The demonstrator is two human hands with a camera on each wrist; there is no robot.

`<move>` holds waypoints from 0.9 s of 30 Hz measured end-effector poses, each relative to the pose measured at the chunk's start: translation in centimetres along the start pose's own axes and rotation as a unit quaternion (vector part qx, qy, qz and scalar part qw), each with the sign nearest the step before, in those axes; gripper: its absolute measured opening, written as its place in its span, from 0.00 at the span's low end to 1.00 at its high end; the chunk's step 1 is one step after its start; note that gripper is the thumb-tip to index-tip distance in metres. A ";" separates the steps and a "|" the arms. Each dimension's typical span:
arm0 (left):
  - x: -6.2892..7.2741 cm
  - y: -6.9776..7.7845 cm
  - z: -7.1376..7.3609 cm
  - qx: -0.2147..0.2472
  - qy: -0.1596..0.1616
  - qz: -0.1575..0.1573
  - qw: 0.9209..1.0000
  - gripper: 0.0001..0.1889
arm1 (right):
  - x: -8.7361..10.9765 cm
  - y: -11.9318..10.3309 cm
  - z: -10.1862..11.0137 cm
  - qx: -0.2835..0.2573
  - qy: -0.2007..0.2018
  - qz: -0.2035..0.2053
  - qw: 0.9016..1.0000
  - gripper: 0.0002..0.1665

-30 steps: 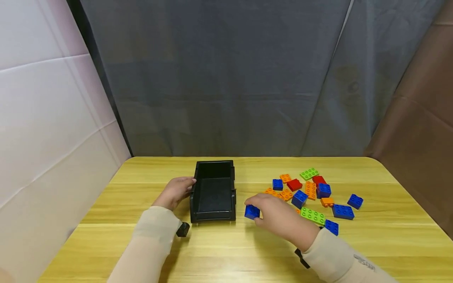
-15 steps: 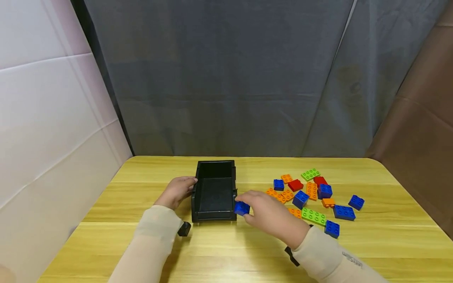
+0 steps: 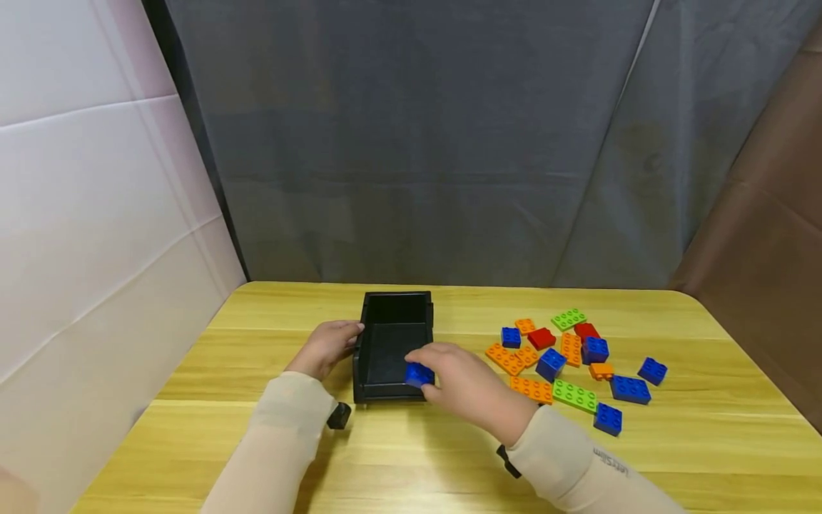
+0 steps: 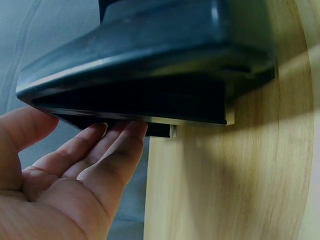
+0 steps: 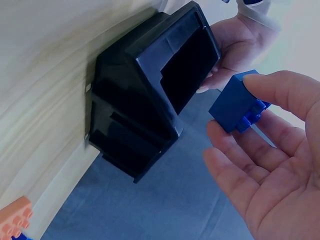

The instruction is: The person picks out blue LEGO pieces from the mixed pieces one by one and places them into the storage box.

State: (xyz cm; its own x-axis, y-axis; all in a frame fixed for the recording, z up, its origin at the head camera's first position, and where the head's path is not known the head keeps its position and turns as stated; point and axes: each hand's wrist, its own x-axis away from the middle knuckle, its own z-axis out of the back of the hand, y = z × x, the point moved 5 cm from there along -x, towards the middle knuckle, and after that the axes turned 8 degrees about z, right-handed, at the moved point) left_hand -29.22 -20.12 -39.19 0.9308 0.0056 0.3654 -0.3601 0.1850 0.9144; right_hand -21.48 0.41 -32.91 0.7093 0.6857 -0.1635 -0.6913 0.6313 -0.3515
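A black plastic bin (image 3: 393, 391) sits on the table, its low front end toward me. My left hand (image 3: 326, 348) holds its left side, thumb at the rim and fingertips (image 4: 132, 129) against the outer wall. Between thumb and fingers my right hand (image 3: 472, 389) pinches a blue toy building brick (image 3: 417, 374), over the bin's right front part in the head view. The right wrist view shows the brick (image 5: 235, 102) turned with its studs toward the palm. No brick shows on the visible part of the bin's floor.
Right of the bin lie several loose bricks: a green one (image 3: 574, 395), an orange one (image 3: 531, 389), a red one (image 3: 541, 338) and a blue one (image 3: 631, 389), among others. A grey curtain (image 3: 411, 143) hangs behind the wooden table (image 3: 257, 328).
My right hand has moved left with the blue brick, from beside the bin to over its right front part. The left hand has stayed at the bin's left side.
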 end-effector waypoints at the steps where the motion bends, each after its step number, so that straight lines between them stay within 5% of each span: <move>1: 0.0 0.0 0.1 0.000 0.000 0.000 1.000 0.23 | -0.2 -0.1 -0.1 0.001 0.000 0.003 1.000 0.26; 27: 0.1 0.0 0.3 -0.014 0.011 0.001 1.000 0.22 | -4.7 -0.7 -1.9 0.005 -0.020 -0.006 1.000 0.28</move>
State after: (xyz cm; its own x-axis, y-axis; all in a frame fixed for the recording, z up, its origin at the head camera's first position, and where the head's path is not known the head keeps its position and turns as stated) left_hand -29.13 -20.39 -39.15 0.9313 0.0270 0.3633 -0.3605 0.2115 0.9084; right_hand -24.02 -3.95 -33.65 0.7111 0.6922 -0.1235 -0.6849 0.6422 -0.3442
